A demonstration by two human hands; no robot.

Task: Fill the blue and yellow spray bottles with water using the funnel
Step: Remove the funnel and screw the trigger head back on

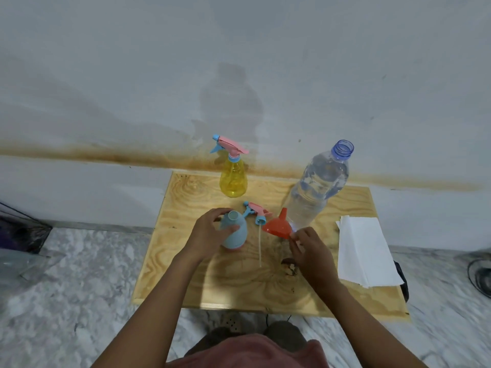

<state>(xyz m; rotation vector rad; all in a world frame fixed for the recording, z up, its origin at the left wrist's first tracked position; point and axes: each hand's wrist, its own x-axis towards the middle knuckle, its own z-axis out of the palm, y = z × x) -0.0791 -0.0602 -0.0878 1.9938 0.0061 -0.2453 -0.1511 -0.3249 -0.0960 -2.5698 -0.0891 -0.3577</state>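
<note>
The blue spray bottle point(236, 232) stands open-necked on the wooden board point(186, 274), and my left hand point(210, 232) grips its body. Its pink and blue spray head point(256, 211) lies just behind it, the white dip tube point(260, 248) trailing toward me. My right hand point(308, 251) pinches the rim of the orange funnel point(277, 225), which lies tilted with its spout pointing up and back. The yellow spray bottle point(233, 179) stands at the back of the board with its spray head on. A large clear water bottle point(317, 187), uncapped, stands behind the funnel.
A stack of white paper towels point(364, 251) lies on the board's right side. The board sits against a stained wall point(239, 75), on a marble floor point(79, 288). A dark stain point(291, 266) marks the board near my right wrist.
</note>
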